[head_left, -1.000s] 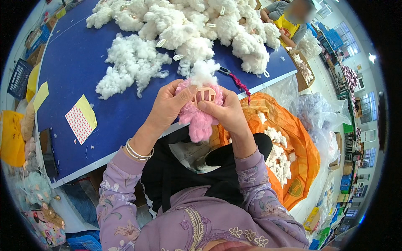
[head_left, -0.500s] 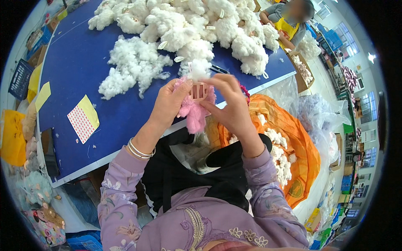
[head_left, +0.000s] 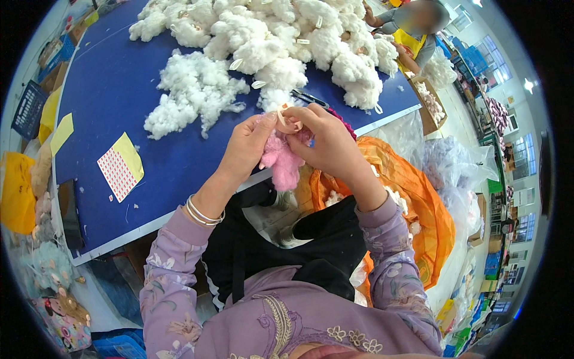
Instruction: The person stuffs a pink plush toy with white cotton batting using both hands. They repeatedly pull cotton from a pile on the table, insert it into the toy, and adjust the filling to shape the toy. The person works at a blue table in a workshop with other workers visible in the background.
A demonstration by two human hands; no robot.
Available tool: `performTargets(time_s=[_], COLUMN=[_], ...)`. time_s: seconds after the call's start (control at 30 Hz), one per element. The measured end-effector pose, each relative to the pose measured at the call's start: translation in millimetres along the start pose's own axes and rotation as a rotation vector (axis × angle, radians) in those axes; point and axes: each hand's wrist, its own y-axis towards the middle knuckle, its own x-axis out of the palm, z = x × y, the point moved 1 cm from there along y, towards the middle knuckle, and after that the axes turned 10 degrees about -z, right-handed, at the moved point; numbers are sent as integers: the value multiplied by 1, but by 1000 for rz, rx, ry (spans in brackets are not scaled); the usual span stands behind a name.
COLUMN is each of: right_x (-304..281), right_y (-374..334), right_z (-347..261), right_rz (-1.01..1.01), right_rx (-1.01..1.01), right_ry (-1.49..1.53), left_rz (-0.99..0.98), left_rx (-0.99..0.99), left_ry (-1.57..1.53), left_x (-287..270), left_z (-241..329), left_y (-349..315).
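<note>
A pink plush toy (head_left: 283,162) hangs between my hands just over the table's near edge. My left hand (head_left: 246,142) is closed around its left side, thumb on top. My right hand (head_left: 323,133) pinches a pale pink plastic piece (head_left: 289,124) at the toy's upper part. Most of that piece is covered by my fingers. Right behind the toy lies loose white stuffing (head_left: 278,99). Dark-handled scissors (head_left: 310,98) rest just beyond my right hand. Something magenta and fuzzy (head_left: 342,124) shows behind my right fingers.
A big pile of white fluffy pieces with tags (head_left: 257,36) covers the far side of the blue table (head_left: 95,78). Loose stuffing (head_left: 191,90) and a sticker sheet (head_left: 121,167) lie left. An orange sack (head_left: 436,221) stands at my right. A co-worker (head_left: 412,36) sits far right.
My right hand has come down onto the plastic piece, which is now tilted and mostly covered. The white tuft on top of the toy no longer shows there.
</note>
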Motion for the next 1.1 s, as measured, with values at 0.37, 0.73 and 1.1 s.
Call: performTargets(time_s=[0.37,0.73,1.1], right_x=[-14,14,15], right_y=[2,5,-1], right_z=[5,-14,-10], right_rz=[5,283,232], right_rx=[-82,37,39], right_ry=[-4,-101,76], left_rz=[49,153,111], left_rx=[-4,81,120], left_ry=[39,83,93], left_x=[-10,-2,-5], left_z=[-13,0,-3], left_y=[3,0,-2])
